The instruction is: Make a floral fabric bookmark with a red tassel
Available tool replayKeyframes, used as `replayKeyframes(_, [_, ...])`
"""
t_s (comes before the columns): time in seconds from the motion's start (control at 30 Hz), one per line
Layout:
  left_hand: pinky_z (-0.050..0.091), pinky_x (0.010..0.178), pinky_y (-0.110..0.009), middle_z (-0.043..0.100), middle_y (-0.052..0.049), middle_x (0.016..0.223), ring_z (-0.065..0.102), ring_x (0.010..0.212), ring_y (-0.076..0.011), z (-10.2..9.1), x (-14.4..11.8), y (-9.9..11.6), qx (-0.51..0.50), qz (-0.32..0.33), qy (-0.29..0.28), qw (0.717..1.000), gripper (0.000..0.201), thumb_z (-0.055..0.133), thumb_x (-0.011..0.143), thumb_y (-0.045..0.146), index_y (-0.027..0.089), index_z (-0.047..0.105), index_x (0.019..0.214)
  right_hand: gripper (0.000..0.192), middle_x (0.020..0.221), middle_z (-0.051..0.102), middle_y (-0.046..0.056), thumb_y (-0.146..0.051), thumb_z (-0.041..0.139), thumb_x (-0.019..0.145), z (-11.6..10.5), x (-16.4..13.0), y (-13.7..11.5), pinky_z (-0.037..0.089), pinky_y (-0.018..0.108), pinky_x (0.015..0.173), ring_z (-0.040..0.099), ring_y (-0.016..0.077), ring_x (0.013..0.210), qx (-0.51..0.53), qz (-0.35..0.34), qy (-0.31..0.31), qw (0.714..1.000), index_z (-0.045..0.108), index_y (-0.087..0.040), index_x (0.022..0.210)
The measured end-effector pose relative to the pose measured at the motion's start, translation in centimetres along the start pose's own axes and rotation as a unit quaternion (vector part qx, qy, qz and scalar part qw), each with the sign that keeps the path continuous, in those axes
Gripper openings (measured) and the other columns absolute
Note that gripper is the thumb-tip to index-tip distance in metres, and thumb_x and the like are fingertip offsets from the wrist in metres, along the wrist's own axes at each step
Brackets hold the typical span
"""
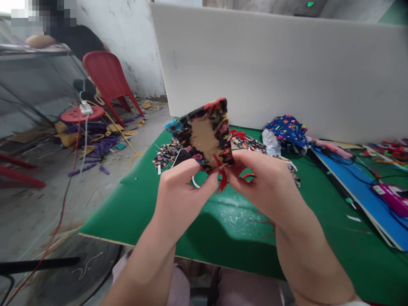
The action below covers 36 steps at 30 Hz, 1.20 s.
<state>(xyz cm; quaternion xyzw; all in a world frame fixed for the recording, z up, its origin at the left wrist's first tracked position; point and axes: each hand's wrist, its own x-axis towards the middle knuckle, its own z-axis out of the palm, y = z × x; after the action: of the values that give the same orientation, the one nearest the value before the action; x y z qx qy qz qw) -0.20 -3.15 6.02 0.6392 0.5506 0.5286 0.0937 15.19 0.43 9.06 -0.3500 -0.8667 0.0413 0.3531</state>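
Observation:
A small cardboard piece [204,138] edged with folded black floral fabric is held up above the table, its brown backing facing me. My left hand [180,185] pinches its lower edge between thumb and fingers. My right hand [263,174] is closed at the lower right corner, beside a red tassel [222,182] that hangs between my two hands. Exactly what the right fingertips grip, fabric or tassel cord, is hidden. Behind my hands, floral fabric pieces [167,153] lie on the green table [140,204], partly covered by a dark flat object [184,156].
A blue patterned cloth bundle [285,131] sits at the back right. Farther right are a blue board [353,187], a pink glue gun [331,146] with a cord, and a magenta device [392,197]. A white panel [270,68] borders the back. A seated person [83,40] is at far left.

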Motion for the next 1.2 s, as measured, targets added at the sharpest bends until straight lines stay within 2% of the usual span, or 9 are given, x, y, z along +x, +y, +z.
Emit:
replayKeyframes(0.3, [0.048,0.066,-0.019,0.069,0.004,0.081,0.061,0.07,-0.01,0.0,0.3,-0.4,-0.068,-0.003,0.015,0.998,0.014,0.062,0.076,0.019,0.022,0.068,0.088,0.016,0.078,0.067,0.002,-0.023,0.052,0.085,-0.3,0.1,-0.1,0.042,0.022,0.063,0.06,0.0121,0.068,0.009,-0.005,0.041,0.999,0.062,-0.016,0.096])
replayKeyframes(0.47, [0.049,0.072,-0.022,0.07,0.0,0.087,0.063,0.079,-0.014,-0.7,1.1,-1.5,-0.095,0.043,-0.076,0.992,0.014,0.06,0.079,0.023,0.019,0.068,0.089,0.012,0.074,0.064,0.001,-0.026,0.053,0.085,0.0,0.4,0.2,0.04,0.021,0.057,0.056,0.0108,0.064,0.034,-0.013,0.03,0.999,0.062,-0.018,0.083])
replayKeyframes(0.53, [0.049,0.077,-0.025,0.07,-0.003,0.09,0.063,0.084,-0.016,-0.7,1.6,-2.9,-0.056,0.035,-0.077,0.995,0.02,0.052,0.085,0.029,0.018,0.067,0.092,0.011,0.068,0.061,-0.001,-0.023,0.054,0.084,0.0,0.4,0.4,0.039,0.02,0.053,0.054,0.0097,0.059,0.032,-0.013,0.059,0.998,0.061,-0.018,0.077])
replayKeyframes(0.63, [0.045,0.09,-0.032,0.067,-0.007,0.102,0.06,0.1,-0.019,-0.2,2.2,-5.8,0.092,-0.002,-0.055,0.994,0.035,0.035,0.092,0.033,0.017,0.06,0.108,0.009,0.065,0.059,-0.002,-0.022,0.054,0.084,-0.1,0.3,0.6,0.039,0.019,0.051,0.052,0.0086,0.055,0.038,0.019,0.112,0.993,0.06,-0.019,0.077])
replayKeyframes(0.7, [0.04,0.095,-0.038,0.063,-0.012,0.113,0.053,0.113,-0.0232,0.6,2.1,-7.9,0.242,-0.045,-0.108,0.963,0.038,0.033,0.092,0.031,0.015,0.051,0.122,0.008,0.067,0.06,-0.002,-0.022,0.055,0.083,-0.2,0.1,0.7,0.039,0.02,0.051,0.052,0.0088,0.054,0.039,0.047,0.121,0.991,0.061,-0.019,0.08])
replayKeyframes(0.77, [0.038,0.095,-0.044,0.063,-0.015,0.112,0.05,0.116,-0.0268,1.4,1.8,-9.6,0.365,-0.086,-0.187,0.908,0.041,0.032,0.092,0.03,0.014,0.046,0.126,0.007,0.067,0.06,-0.001,-0.022,0.055,0.083,-0.2,0.0,0.9,0.04,0.02,0.052,0.053,0.0093,0.055,0.034,0.059,0.116,0.991,0.061,-0.019,0.081])
replayKeyframes(0.9, [0.031,0.098,-0.052,0.06,-0.014,0.119,0.043,0.122,-0.0323,2.6,0.9,-11.0,0.396,-0.076,-0.201,0.893,0.042,0.035,0.091,0.035,0.016,0.046,0.126,0.008,0.067,0.06,-0.001,-0.024,0.056,0.082,-0.2,0.1,1.0,0.041,0.021,0.055,0.053,0.0095,0.056,0.025,0.042,0.106,0.993,0.062,-0.019,0.081])
replayKeyframes(1.07, [0.029,0.098,-0.054,0.061,-0.012,0.116,0.04,0.123,-0.0351,2.9,0.8,-10.9,0.405,-0.07,-0.247,0.877,0.043,0.036,0.09,0.04,0.018,0.048,0.125,0.009,0.064,0.059,-0.002,-0.024,0.055,0.083,-0.3,0.2,1.1,0.041,0.019,0.053,0.052,0.0083,0.055,0.027,0.034,0.107,0.993,0.061,-0.018,0.078])
replayKeyframes(1.2, [0.031,0.097,-0.053,0.064,-0.012,0.111,0.044,0.12,-0.0337,3.0,1.0,-10.9,0.402,-0.072,-0.253,0.877,0.039,0.037,0.089,0.04,0.019,0.053,0.118,0.007,0.065,0.059,-0.002,-0.023,0.056,0.083,-0.4,0.2,1.2,0.041,0.019,0.054,0.053,0.0087,0.056,0.016,0.028,0.106,0.994,0.061,-0.019,0.079])
